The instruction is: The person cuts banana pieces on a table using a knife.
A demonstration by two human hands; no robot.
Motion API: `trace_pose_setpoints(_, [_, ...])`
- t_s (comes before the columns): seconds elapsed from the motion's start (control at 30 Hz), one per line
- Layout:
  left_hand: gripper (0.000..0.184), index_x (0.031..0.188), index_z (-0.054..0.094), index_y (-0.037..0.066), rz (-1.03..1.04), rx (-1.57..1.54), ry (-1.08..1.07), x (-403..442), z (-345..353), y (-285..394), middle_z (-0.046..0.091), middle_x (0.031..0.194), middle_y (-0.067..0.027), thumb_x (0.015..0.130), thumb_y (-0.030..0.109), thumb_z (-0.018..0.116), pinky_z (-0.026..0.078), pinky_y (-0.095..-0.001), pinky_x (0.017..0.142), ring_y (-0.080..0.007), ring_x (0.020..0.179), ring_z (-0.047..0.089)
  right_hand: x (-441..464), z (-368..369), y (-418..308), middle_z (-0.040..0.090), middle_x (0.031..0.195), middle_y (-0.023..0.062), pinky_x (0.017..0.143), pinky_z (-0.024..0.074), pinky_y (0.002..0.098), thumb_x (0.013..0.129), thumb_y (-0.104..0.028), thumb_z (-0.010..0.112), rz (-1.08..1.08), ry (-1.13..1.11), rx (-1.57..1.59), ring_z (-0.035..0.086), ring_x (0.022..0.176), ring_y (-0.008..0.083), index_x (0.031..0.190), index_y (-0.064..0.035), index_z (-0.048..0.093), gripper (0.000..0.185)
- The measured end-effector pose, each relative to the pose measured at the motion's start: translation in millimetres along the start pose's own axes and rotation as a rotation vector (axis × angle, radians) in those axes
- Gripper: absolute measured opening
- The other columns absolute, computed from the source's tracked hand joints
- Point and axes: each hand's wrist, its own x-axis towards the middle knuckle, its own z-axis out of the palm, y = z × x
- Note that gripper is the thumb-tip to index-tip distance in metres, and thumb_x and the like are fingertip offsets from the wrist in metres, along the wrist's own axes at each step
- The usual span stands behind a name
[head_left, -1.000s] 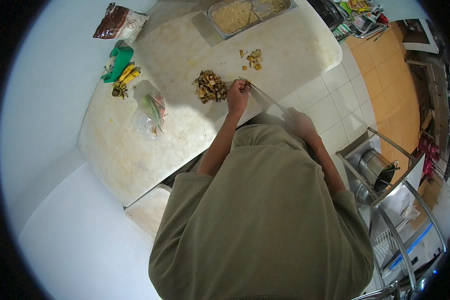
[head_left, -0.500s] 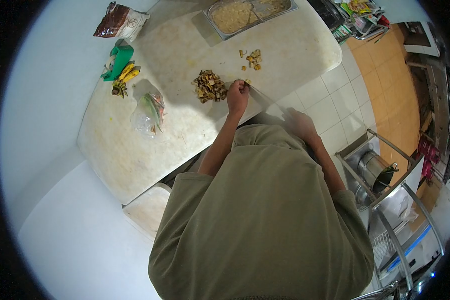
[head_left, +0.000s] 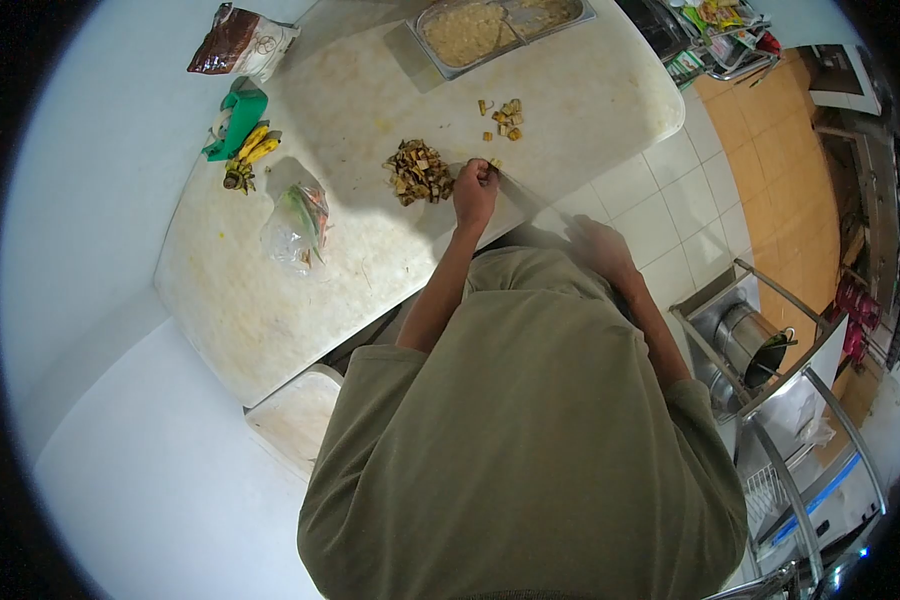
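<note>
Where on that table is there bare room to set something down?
A wide bare patch lies between the plastic bag and the lower-left corner of the table. Another runs from the small cut pieces to the rounded right corner. It's crowded around the left hand, between chopped pile and knife.

ngl the blade (head_left: 536, 198) is just a blur at the worktop (head_left: 340, 120)'s near edge, its handle's hidden by the right hand (head_left: 600, 245), and the metal tray (head_left: 454, 73) gets cut off up top.

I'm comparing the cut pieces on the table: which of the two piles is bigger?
The dense brown-and-cream heap beside the left hand; the loose yellow-brown cluster nearer the rectangular steel pan has fewer pieces.
</note>
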Motion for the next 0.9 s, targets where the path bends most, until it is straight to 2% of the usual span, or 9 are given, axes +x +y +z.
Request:
trace_pose_setpoints(0.1, [0.02, 0.102, 0.064, 0.004, -0.011, 0.008, -0.007, 0, 0, 0, 0.067, 0.089, -0.012, 0.086, 0.012, 0.072, 0.053, -0.0404, 0.073, -0.0288, 0.081, 0.067, -1, 2, 3, 0.071, 0.088, 0.0207, 0.071, 0.0532, 0.0505, 0.099, -0.034, 0.059, -0.062, 0.045, 0.015, 0.069, 0.082, 0.0413, 0.11, -0.0072, 0.063, 0.029])
trace_pose_setpoints(0.6, [0.018, 0.101, 0.063, 0.003, -0.008, -0.023, 0.004, 0, 1, -1, 0.067, 0.088, -0.0122, 0.087, 0.01, 0.072, 0.053, -0.0395, 0.073, -0.0285, 0.08, 0.067, -3, -4, -7, 0.072, 0.091, 0.0192, 0.072, 0.0549, 0.0489, 0.099, -0.034, 0.061, 0.001, 0.035, 0.02, 0.07, 0.083, 0.0398, 0.113, -0.0086, 0.063, 0.029])
trace_pose_setpoints(0.7, [0.018, 0.101, 0.064, 0.004, 0.005, -0.016, 0.025, 0, 2, -2, 0.066, 0.088, -0.0126, 0.086, 0.01, 0.071, 0.053, -0.0399, 0.072, -0.0288, 0.08, 0.067, 0, 5, 4, 0.072, 0.09, 0.0193, 0.072, 0.0548, 0.049, 0.099, -0.034, 0.06, -0.049, 0.045, -0.001, 0.07, 0.083, 0.0397, 0.113, -0.0086, 0.063, 0.029])
trace_pose_setpoints(0.9, [0.017, 0.1, 0.065, 0.005, -0.038, -0.009, 0.024, 1, 4, -3, 0.067, 0.088, -0.0124, 0.086, 0.013, 0.071, 0.053, -0.0404, 0.074, -0.0296, 0.081, 0.067, 4, 19, 17, 0.071, 0.086, 0.0203, 0.067, 0.054, 0.0508, 0.099, -0.034, 0.059, -0.097, 0.064, -0.107, 0.069, 0.078, 0.0415, 0.112, -0.0083, 0.058, 0.028])
